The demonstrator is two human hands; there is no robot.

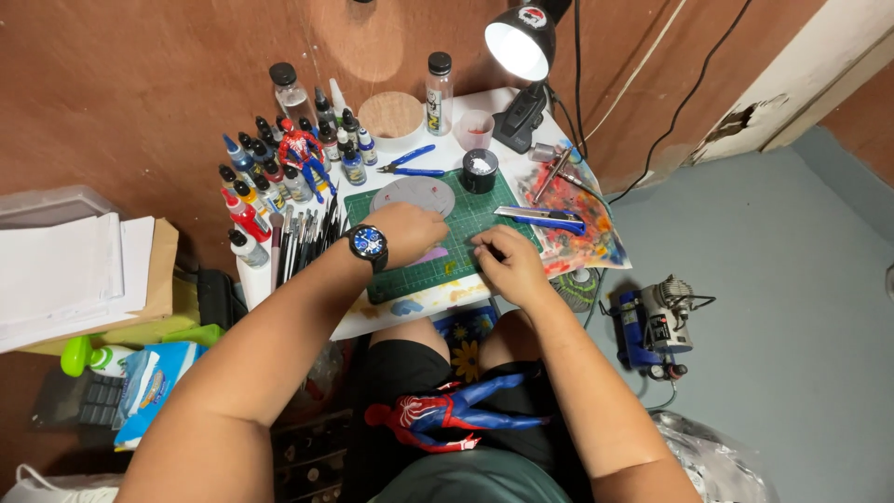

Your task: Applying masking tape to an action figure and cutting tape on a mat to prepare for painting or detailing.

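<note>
On the small white table (438,303) against the brown wall: green gridded cutting mat (466,251) at centre, with both hands down on its near half. Beside the table on the grey floor, to the right, blue and silver compressor unit (652,326). Across the lap, below the table edge, red and blue jointed action figure (447,414), lying flat, touched by neither hand. At the far right corner of the table, black clamp lamp (521,42), lit and tilted toward the mat. Under the mat's right edge, paint-smeared sheet of paper (582,224). Left hand (405,233), black round wristwatch with blue face (369,245) on the wrist, curled knuckles-up over a small lilac flat piece (433,253) on the mat, fingertips pressing it; whether pinched or merely pinned, cannot tell. Right hand (507,261) just beside it, fingers bent loosely onto the mat, grasp hidden, nothing clearly held. Beyond the left hand, grey round plastic disc (413,197) lying on the mat. Along the table's left edge, cluster of small dropper paint bottles (270,177) with a second small red and blue figure (300,149) standing among them. On the mat's right side, blue utility knife (540,219); farther back, blue-handled pliers (410,163) and a black round open pot (480,170).
</note>
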